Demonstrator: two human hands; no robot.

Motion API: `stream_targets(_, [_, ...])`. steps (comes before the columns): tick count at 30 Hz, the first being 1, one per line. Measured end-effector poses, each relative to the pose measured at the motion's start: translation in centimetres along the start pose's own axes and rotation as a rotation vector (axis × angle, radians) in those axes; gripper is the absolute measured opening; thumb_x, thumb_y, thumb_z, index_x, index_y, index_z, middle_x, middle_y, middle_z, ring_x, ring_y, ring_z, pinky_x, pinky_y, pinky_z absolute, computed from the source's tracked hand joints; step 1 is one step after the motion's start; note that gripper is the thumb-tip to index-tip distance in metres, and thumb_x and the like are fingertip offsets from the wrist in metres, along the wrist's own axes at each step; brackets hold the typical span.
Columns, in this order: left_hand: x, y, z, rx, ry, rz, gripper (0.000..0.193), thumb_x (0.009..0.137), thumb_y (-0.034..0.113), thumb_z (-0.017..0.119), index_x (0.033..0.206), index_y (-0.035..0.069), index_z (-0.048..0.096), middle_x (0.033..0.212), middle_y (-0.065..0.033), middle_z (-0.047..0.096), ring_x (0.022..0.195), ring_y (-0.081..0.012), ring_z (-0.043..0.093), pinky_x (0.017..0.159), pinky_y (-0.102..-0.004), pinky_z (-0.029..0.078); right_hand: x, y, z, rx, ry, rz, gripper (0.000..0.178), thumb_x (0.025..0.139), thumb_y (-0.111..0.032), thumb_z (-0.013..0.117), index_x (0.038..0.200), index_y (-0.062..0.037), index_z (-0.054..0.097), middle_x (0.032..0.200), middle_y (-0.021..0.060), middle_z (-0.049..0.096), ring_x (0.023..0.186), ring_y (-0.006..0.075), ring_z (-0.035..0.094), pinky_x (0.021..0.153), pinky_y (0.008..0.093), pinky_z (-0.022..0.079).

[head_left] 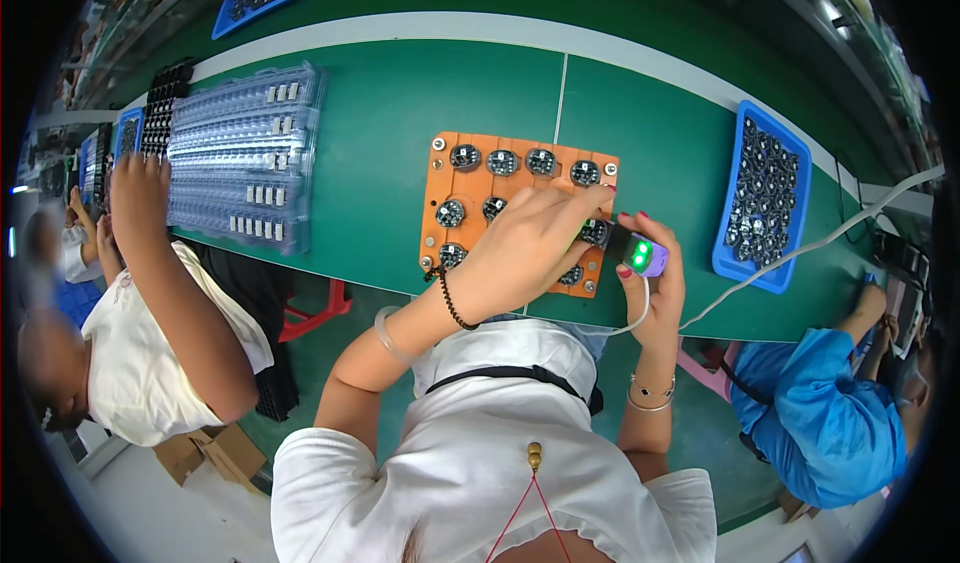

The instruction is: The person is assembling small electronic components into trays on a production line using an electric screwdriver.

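Observation:
An orange fixture plate (470,185) lies on the green table in front of me, with several round black electronic modules (502,162) seated in it. My left hand (530,235) reaches across the plate, thumb and fingers closed around one round module (593,231) near its right side. My right hand (664,273) grips a small purple and black device (643,255) with lit green digits and a white cable. The device's black end meets or nearly meets that module; contact cannot be made out. My left hand covers part of the plate.
A blue tray (720,233) of round modules stands at right, a white cable (815,246) passing near it. Clear plastic trays (240,153) with small pale parts are stacked at left. People sit on both sides, one in white (165,348), one in blue (825,413).

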State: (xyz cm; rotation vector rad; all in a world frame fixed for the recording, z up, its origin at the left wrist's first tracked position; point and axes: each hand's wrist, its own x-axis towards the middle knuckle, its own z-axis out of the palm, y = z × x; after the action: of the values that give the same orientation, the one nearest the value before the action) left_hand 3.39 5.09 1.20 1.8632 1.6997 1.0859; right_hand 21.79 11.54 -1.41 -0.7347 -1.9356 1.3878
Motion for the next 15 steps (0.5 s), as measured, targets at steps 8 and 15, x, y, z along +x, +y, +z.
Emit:
stream_targets(8, [-0.3,-0.6,0.5,-0.104,-0.039,-0.109,0.059,0.075,0.007,0.069,0.128,0.008,0.043,0.101,-0.0072,0.064,0.094,-0.0281,0.056,0.087,-0.0415,0.040,-0.9,0.0,0.9,0.192,0.209,0.156,0.050,0.088,-0.029,0.062,0.123,0.0018,0.044,0.118,0.0169,0.056,0.109,0.0216,0.053,0.096,0.0331,0.039])
stream_targets(15, [-0.2,0.1,0.0,0.163,0.014,-0.002,0.059,0.070,0.009,0.071,0.124,0.006,0.047,0.096,-0.0071,0.061,0.096,-0.0230,0.053,0.081,-0.0354,0.039,-2.1,0.1,-0.9,0.143,0.300,0.145,0.050,0.088,-0.033,0.062,0.120,0.0017,0.045,0.117,0.0178,0.056,0.108,0.0232,0.054,0.097,0.0350,0.039])
